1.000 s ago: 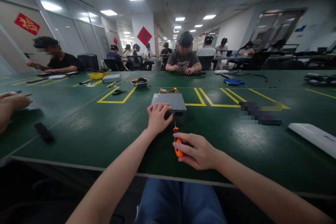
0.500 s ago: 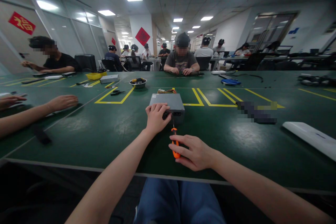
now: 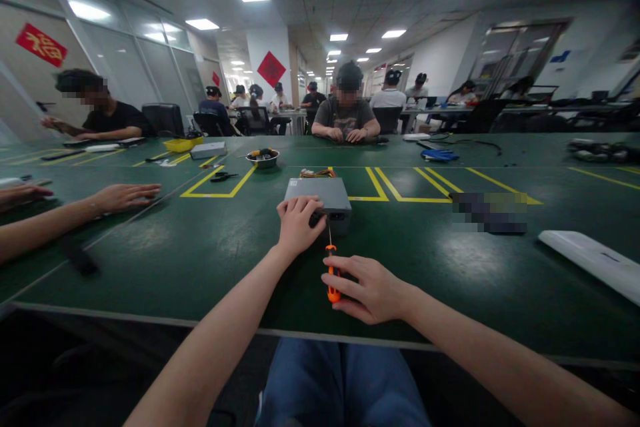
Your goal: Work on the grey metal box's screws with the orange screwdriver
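Observation:
A grey metal box [image 3: 325, 192], with a socket on its near face and coloured wires [image 3: 317, 174] behind it, rests on the green table [image 3: 240, 293]. My left hand [image 3: 299, 225] lies over its near left corner, fingers on the top and thumb at the near face, gripping it. Closer to me, my right hand [image 3: 369, 290] has its fingers around the orange handle of a screwdriver [image 3: 331, 292]. The screwdriver's thin shaft points away from me, to the box's near face; its tip is too small to make out.
Another person's hands [image 3: 127, 198] are on the left. Beyond the box are a metal bowl [image 3: 263, 159], black pliers [image 3: 223, 177] and a blue item [image 3: 439, 155]. A white case [image 3: 595, 260] and a dark pouch [image 3: 490, 213] lie right. A person sits opposite.
The other person's hand on the left has moved slightly right. The screwdriver handle has turned a little in my right hand; my left hand stays on the box.

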The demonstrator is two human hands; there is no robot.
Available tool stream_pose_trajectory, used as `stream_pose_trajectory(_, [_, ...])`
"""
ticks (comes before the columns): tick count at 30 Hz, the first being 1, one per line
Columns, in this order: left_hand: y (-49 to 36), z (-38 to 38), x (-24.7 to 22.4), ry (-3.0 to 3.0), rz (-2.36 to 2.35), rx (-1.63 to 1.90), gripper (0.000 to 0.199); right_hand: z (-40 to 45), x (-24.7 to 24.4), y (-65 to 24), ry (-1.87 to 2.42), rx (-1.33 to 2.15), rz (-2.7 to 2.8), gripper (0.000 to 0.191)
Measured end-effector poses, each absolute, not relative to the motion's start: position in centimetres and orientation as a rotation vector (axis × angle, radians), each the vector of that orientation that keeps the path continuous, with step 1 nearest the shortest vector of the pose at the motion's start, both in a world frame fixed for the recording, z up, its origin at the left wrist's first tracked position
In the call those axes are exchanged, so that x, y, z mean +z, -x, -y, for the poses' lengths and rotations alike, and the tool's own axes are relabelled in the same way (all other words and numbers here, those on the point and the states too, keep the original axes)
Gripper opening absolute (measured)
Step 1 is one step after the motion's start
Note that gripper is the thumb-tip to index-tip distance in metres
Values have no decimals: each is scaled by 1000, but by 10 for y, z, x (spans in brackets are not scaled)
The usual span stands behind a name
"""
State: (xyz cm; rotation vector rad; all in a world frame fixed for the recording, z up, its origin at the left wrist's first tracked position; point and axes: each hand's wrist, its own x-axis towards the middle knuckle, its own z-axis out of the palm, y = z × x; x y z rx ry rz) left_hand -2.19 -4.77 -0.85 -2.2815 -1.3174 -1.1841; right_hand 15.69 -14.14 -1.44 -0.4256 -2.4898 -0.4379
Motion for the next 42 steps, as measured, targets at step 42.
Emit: stream_pose_trajectory(42, [22, 45, -10, 2284, 1320, -1172, 18, 129, -16, -163, 301, -774, 2407, 26])
